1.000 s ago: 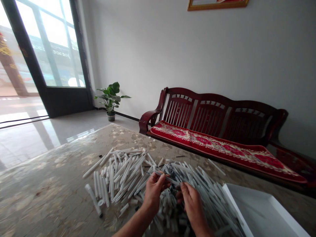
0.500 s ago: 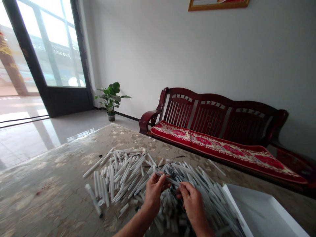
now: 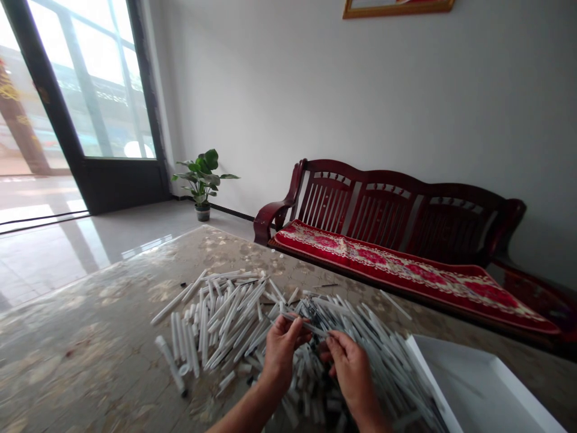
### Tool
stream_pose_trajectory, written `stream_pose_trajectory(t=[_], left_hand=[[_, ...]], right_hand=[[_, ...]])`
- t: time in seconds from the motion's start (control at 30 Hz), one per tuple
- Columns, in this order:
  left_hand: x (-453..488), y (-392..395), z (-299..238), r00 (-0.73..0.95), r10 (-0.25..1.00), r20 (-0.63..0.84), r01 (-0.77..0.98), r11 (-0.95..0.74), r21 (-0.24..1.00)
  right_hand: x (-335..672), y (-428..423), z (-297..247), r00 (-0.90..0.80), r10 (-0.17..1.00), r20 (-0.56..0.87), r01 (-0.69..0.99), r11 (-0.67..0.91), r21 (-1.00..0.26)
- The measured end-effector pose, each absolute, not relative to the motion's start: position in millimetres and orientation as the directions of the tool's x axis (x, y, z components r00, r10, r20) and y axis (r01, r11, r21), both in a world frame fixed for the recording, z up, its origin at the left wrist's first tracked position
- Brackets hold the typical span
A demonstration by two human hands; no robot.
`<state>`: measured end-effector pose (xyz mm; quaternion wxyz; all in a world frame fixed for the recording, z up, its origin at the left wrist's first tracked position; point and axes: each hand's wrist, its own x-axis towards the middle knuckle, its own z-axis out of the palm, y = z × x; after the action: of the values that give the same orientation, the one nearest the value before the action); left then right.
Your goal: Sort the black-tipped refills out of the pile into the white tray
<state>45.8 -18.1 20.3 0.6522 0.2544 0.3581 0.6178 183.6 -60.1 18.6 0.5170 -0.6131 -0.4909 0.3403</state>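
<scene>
My left hand (image 3: 280,350) pinches one end of a slim greyish pen tube (image 3: 316,329) between thumb and fingers. The tube's other end sits in the closed fingertips of my right hand (image 3: 353,365). Whether it is a refill or a barrel, I cannot tell. Left of my hands lies a heap of white pen barrels (image 3: 225,313). Thin, pale refill-like sticks (image 3: 383,343) are spread on the right, partly behind my right hand. Short, cap-like pieces (image 3: 311,385) lie in a blurred pile below and between my wrists.
All of this lies on a table with a brown flower-patterned cover (image 3: 103,343). An open white box (image 3: 487,379) stands at the right. Behind the table is a dark red wooden bench (image 3: 374,210) with a red mat (image 3: 396,270). A potted plant (image 3: 204,180) stands near the glass door.
My right fingers have shifted slightly on the end of the tube. The left hand keeps its grip almost unmoved, and the piles look the same.
</scene>
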Motion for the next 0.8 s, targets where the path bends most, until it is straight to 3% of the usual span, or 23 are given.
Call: stream_pose_trajectory(t=[0.13, 0.33, 0.57, 0.8], left_hand=[[45.5, -16.2, 18.0, -0.022, 0.989, -0.147, -0.629, 0.101, 0.771], [46.2, -16.8, 16.4, -0.033, 0.989, -0.145, -0.602, 0.096, 0.793], [43.2, -12.3, 15.2, -0.070, 0.985, -0.156, -0.593, 0.085, 0.801], [43.9, -14.0, 18.6, -0.083, 0.986, -0.143, -0.559, 0.073, 0.826]], right_hand=[[184.7, -61.1, 23.4, 0.269, 0.960, 0.074, 0.230, 0.010, -0.973], [179.3, -62.1, 17.4, 0.314, 0.949, -0.007, 0.055, -0.026, -0.998], [186.2, -58.8, 23.2, 0.279, 0.957, 0.079, 0.242, 0.010, -0.970], [188.9, -59.7, 21.6, 0.238, 0.968, 0.086, 0.278, 0.017, -0.960]])
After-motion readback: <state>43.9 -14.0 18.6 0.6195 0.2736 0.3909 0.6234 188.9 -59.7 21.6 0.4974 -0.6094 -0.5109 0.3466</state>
